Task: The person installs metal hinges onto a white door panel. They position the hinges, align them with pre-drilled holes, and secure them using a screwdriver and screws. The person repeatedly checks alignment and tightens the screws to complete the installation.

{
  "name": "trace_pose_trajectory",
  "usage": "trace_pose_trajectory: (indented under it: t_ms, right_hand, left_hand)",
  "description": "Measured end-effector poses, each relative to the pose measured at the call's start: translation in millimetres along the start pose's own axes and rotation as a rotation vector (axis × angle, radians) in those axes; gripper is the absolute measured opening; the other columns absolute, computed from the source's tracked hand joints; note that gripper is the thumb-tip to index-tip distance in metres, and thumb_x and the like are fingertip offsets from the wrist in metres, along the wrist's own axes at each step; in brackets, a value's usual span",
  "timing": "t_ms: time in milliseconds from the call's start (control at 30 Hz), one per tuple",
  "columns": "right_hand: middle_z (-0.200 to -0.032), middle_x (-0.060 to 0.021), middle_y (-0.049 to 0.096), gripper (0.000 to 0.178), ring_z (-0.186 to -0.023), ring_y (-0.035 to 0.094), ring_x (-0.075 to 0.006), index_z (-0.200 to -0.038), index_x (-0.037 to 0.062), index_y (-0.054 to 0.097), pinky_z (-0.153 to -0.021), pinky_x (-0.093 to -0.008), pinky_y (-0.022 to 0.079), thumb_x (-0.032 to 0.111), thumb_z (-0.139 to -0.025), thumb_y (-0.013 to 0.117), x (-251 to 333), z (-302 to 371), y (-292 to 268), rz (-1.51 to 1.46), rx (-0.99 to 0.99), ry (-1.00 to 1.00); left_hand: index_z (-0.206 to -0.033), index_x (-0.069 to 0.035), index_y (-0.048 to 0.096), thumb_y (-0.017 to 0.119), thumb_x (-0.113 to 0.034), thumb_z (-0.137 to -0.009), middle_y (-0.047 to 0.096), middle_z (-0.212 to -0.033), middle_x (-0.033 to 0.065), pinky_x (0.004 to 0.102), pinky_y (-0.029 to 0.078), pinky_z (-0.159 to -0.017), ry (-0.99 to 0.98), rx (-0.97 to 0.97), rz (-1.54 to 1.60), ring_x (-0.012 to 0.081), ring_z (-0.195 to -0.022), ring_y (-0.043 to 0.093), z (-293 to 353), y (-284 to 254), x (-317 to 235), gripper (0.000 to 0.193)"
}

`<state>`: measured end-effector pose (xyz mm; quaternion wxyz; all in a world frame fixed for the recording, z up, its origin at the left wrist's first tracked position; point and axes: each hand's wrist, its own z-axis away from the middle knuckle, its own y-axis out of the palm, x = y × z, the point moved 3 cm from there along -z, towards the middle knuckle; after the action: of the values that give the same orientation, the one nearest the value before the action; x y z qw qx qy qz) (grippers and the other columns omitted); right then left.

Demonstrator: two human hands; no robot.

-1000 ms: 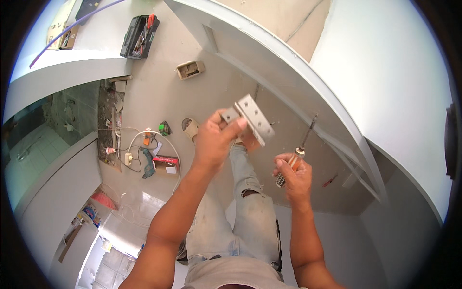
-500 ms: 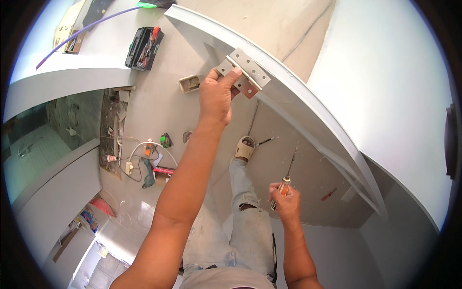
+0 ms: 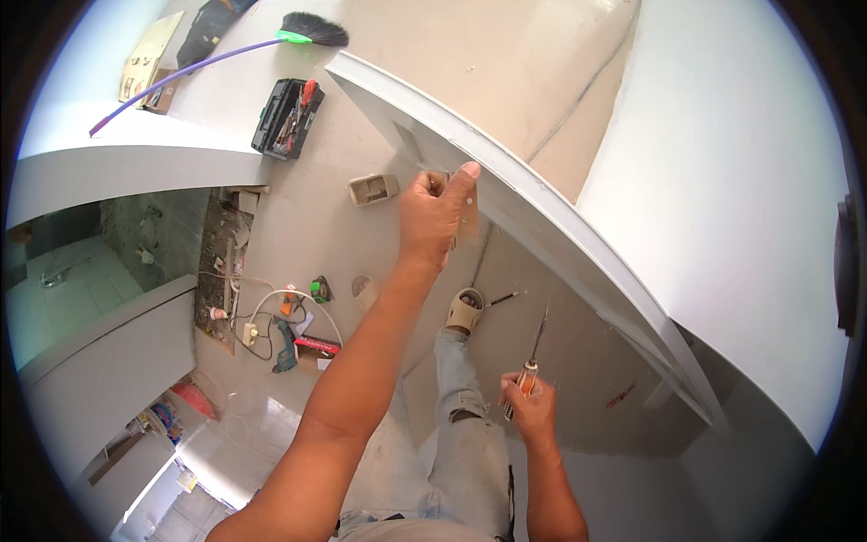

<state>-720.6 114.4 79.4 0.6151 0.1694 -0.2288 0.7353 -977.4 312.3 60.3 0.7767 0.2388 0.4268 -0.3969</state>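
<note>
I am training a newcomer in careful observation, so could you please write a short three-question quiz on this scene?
1. Which hand holds the flat metal hinge with screw holes, partly hidden from view?
2. True or false: the black rectangular toolbox stands open.
3. Fill in: the right hand holds a screwdriver with a thin metal shaft and an ____ handle.

Key: 1. The left hand. 2. True. 3. Orange.
</note>
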Motion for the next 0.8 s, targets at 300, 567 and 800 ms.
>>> trace_pose_trajectory:
  t_ms: [300,567,800]
  right_hand:
    - [-0.070,-0.0010,0.063,0.016,-0.063,0.057,-0.0076,-0.090,-0.0027,0.069,-0.058,-0.0243,0.045,0.013,-0.087,0.068,-5.0,-1.4,-1.2,-0.005,-0.002,-0.039]
    - [-0.071,-0.0006,0.062,0.015,-0.064,0.057,-0.0072,-0.092,-0.0026,0.069,-0.059,-0.0238,0.045,0.012,-0.088,0.068,-9.8,-2.5,1.1,-0.031,0.003,0.005]
    - [-0.071,-0.0005,0.062,0.015,-0.064,0.057,-0.0078,-0.093,-0.0020,0.069,-0.059,-0.0242,0.046,0.012,-0.087,0.069,-10.0,-2.3,3.3,-0.029,0.020,0.003]
  left_hand:
    - [-0.063,-0.005,0.053,0.071,-0.037,-0.086,0.051,-0.062,0.0010,0.0282,0.039,-0.051,-0.023,-0.123,-0.049,0.0107,-0.057,0.044,-30.1,0.7,-12.0,0.043]
    - [-0.066,-0.006,0.055,0.076,-0.033,-0.082,0.055,-0.064,0.0014,0.0281,0.040,-0.047,0.026,-0.088,-0.251,0.0091,-0.053,0.047,-27.9,-0.5,-30.2,0.038]
    - [-0.067,0.000,0.059,0.071,-0.028,-0.081,0.058,-0.064,0.0039,0.0282,0.043,-0.050,0.152,-0.071,-0.558,0.0102,-0.056,0.051,-35.6,9.9,-39.8,0.033]
